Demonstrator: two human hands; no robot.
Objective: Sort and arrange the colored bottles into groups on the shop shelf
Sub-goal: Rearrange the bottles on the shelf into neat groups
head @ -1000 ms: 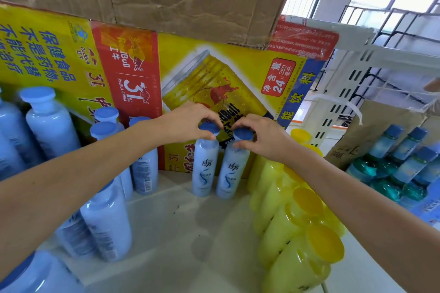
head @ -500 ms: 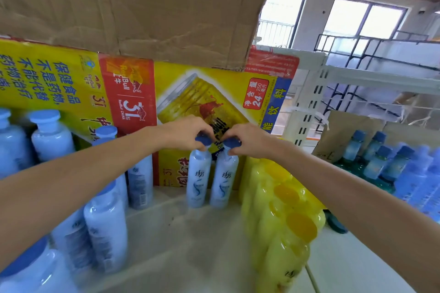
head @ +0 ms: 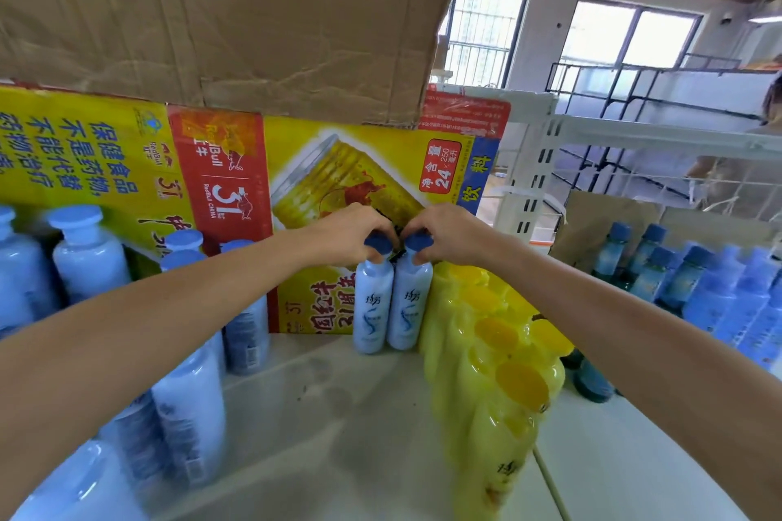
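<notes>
Head view: my left hand [head: 351, 233] pinches the dark blue cap of the left dark-capped bottle [head: 372, 309]. My right hand [head: 448, 233] pinches the cap of the right dark-capped bottle [head: 408, 309]. Fingers are curled tight round each cap, nothing else held. Both bottles stand upright on the shelf [head: 338, 436] at 12 o'clock, touching each other, close to the printed carton [head: 338, 165]; can't tell if they touch it. Yellow bottles [head: 486, 351] sit just beside the right one at its 3 o'clock, row running toward 5. Pale blue bottles [head: 186, 415] are well apart at 9.

Risks, my read:
- The grip is cap-only and high up, so a sideways push tips a bottle rather than slides it.
- If the right one tips toward 3 it hits the yellow row, which looks tightly packed and could domino toward the front edge.
- An uneven release could lean one bottle into the other.
- Pulling out, my right forearm passes low over the yellow caps. That's the likelier clip.
</notes>
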